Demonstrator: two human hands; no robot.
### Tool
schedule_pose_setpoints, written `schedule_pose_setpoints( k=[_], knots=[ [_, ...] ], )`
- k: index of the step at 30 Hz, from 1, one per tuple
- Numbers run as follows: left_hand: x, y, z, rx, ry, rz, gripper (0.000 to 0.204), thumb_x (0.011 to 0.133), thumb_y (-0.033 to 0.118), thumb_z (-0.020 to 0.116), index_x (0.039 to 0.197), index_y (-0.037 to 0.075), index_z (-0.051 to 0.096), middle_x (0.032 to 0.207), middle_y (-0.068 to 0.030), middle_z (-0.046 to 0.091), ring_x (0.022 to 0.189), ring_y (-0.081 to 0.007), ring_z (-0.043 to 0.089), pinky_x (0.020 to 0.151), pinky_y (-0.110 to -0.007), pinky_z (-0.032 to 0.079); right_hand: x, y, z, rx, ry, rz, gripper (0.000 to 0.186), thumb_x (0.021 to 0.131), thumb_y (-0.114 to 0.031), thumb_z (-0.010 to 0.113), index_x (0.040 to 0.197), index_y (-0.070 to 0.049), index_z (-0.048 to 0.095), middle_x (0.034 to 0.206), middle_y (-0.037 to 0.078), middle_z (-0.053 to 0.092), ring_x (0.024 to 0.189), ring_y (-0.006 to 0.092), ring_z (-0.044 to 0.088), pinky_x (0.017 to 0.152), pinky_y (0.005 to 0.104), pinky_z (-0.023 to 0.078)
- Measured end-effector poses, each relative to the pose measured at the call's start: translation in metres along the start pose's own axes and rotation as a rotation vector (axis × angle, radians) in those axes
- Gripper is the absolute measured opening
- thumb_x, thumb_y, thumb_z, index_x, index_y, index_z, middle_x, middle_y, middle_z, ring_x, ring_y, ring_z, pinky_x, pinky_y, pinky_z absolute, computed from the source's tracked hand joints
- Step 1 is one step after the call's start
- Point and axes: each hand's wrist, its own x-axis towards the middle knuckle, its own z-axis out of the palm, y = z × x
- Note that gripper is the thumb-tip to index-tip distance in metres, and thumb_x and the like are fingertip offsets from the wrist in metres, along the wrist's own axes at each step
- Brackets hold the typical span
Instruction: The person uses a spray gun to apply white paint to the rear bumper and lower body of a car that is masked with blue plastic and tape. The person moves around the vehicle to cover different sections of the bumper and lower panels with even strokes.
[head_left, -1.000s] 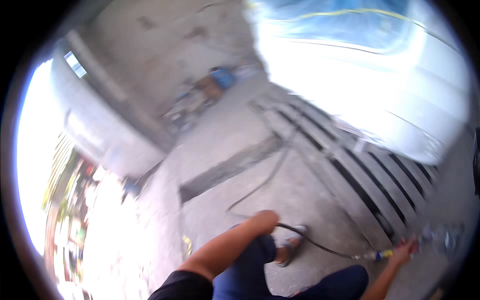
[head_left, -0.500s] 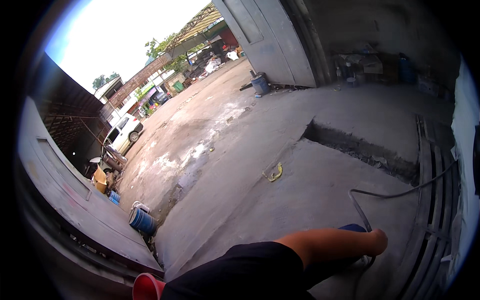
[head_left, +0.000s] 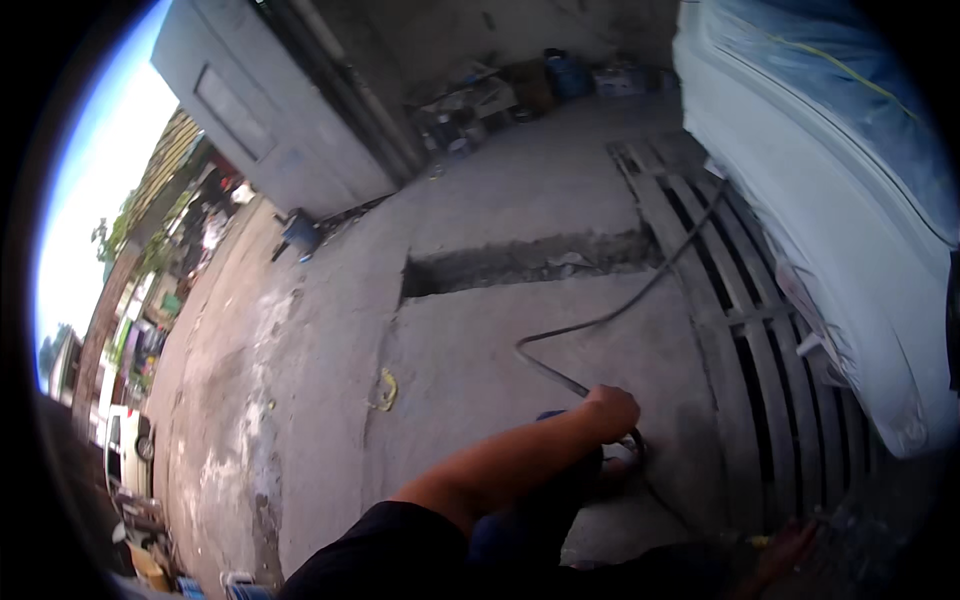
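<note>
A dark hose (head_left: 620,307) runs over the concrete from the slatted floor grate and bends sharply before it reaches my left hand (head_left: 612,413). The fingers of that hand are curled round the hose, which comes out below and trails toward the lower right. My right hand (head_left: 790,548) is low at the right, in deep shadow near the grate's near end. A small yellowish bit (head_left: 758,541) shows beside it. Its fingers are too dim to make out, and so is anything in them.
A white vehicle body (head_left: 800,150) with bluish sheeting stands at the right, beside the slatted grate (head_left: 745,318). An open trench (head_left: 520,265) cuts the floor ahead. A yellow curved piece (head_left: 385,388) lies at the left. Near the grey metal door (head_left: 270,110) is a blue bucket (head_left: 300,232).
My view has swung to the right, bringing the white vehicle body and my right hand into sight. My left hand keeps its hold on the hose.
</note>
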Motion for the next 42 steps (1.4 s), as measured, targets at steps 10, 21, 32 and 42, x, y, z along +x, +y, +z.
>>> schedule_pose_setpoints(
  k=[10, 21, 32, 42],
  knots=[
    [0.039, 0.038, 0.006, 0.240, 0.061, 0.191, 0.016, 0.080, 0.016, 0.052, 0.080, 0.005, 0.064, 0.080, -0.0167, 0.063, 0.079, -0.0357, 0.061, 0.073, -0.046, 0.048, 0.012, -0.073, -0.017, 0.429, 0.014, 0.563, 0.026, 0.088, -0.027, 0.061, 0.108, -0.010, 0.061, 0.070, -0.001, 0.057, 0.058, 0.0061, 0.051, 0.050, 0.0219, 0.038],
    [0.063, 0.042, 0.003, 0.216, 0.038, 0.332, 0.014, 0.079, 0.018, 0.054, 0.078, 0.005, 0.059, 0.080, -0.0168, 0.062, 0.079, -0.0361, 0.060, 0.072, -0.047, 0.047, 0.036, -0.061, -0.107, 0.348, 0.526, 0.590, 0.024, 0.087, -0.033, 0.062, 0.083, -0.011, 0.056, 0.062, -0.001, 0.053, 0.053, 0.0076, 0.050, 0.046, 0.0226, 0.039],
    [0.077, 0.026, -0.004, 0.145, -0.004, 0.172, 0.024, 0.070, 0.023, 0.063, 0.082, 0.002, 0.065, 0.081, -0.0205, 0.064, 0.080, -0.0381, 0.060, 0.073, -0.044, 0.048, 0.003, -0.052, -0.075, 0.347, 0.252, 0.588, 0.020, 0.089, -0.029, 0.060, 0.088, -0.009, 0.054, 0.064, 0.001, 0.054, 0.055, 0.0086, 0.053, 0.049, 0.0224, 0.042],
    [0.069, 0.007, -0.004, 0.052, -0.034, 0.006, 0.027, 0.069, 0.024, 0.065, 0.084, 0.001, 0.066, 0.080, -0.0212, 0.064, 0.080, -0.0370, 0.062, 0.073, -0.043, 0.048, 0.004, -0.013, -0.068, 0.667, 0.346, 0.502, 0.027, 0.088, -0.034, 0.060, 0.095, -0.009, 0.055, 0.065, 0.005, 0.055, 0.052, 0.0113, 0.052, 0.044, 0.0239, 0.040]
  ],
)
